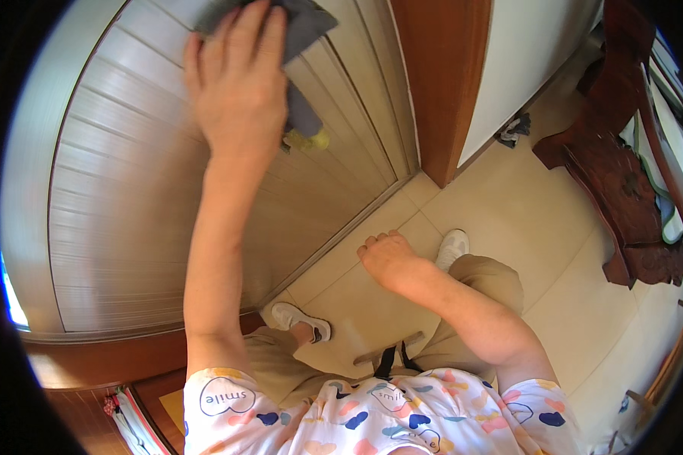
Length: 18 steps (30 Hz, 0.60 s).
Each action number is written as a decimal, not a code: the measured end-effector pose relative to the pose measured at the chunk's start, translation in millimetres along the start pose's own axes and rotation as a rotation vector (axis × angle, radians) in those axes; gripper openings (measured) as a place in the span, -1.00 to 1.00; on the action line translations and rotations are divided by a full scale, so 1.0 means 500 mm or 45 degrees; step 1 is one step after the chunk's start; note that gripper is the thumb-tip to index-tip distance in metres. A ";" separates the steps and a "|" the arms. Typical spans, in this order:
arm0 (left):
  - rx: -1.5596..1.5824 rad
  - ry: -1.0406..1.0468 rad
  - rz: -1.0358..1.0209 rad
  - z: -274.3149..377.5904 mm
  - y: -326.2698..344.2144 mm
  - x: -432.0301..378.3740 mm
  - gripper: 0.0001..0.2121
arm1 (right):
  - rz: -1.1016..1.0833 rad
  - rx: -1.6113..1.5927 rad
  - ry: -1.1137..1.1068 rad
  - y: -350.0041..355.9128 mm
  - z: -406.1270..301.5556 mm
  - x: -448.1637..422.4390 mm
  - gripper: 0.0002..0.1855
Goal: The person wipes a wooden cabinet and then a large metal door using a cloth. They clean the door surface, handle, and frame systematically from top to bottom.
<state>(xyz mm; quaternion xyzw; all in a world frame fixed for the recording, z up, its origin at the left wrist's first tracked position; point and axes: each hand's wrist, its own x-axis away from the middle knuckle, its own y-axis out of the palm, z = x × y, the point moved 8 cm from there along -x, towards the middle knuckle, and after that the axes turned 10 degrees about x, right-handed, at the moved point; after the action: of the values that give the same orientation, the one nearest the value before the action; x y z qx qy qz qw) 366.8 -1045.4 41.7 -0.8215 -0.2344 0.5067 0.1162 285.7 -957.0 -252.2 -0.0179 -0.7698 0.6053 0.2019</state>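
My left hand [242,85] is stretched out at the top, its fingers spread over a dark grey cloth [310,25] held against a ribbed, metallic-looking door panel [148,148]. Part of the cloth shows below the palm on the right. Beside it is a small yellow-green item [308,140], too blurred to identify. My right hand [390,259] hangs in front of my body above the tiled floor, with its fingers curled in. Nothing shows in that hand, though its palm side is hidden.
A brown wooden door frame [444,85] borders the panel. A carved dark wooden chair or bench [614,170] stands at the right. A crumpled dark item [513,131] lies by the wall. My white shoes [301,321] rest on beige floor tiles [546,239]. Papers or bags [134,424] sit at lower left.
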 end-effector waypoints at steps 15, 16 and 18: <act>0.482 0.463 -0.944 0.189 0.188 0.467 -0.51 | 0.137 -0.030 -0.003 0.007 -0.003 -0.020 -0.75; 0.489 0.413 -0.936 0.174 0.170 0.470 -0.50 | 0.137 -0.033 -0.009 0.006 -0.002 -0.019 -0.74; 0.493 0.310 -0.921 0.131 0.125 0.478 -0.50 | 0.127 -0.028 -0.023 0.004 -0.005 -0.020 -0.73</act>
<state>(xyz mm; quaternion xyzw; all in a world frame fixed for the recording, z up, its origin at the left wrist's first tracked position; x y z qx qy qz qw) 415.6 -982.1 -201.1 -0.7032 -0.3925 0.3673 0.4653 295.6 -956.8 -256.4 -0.0529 -0.7762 0.6064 0.1644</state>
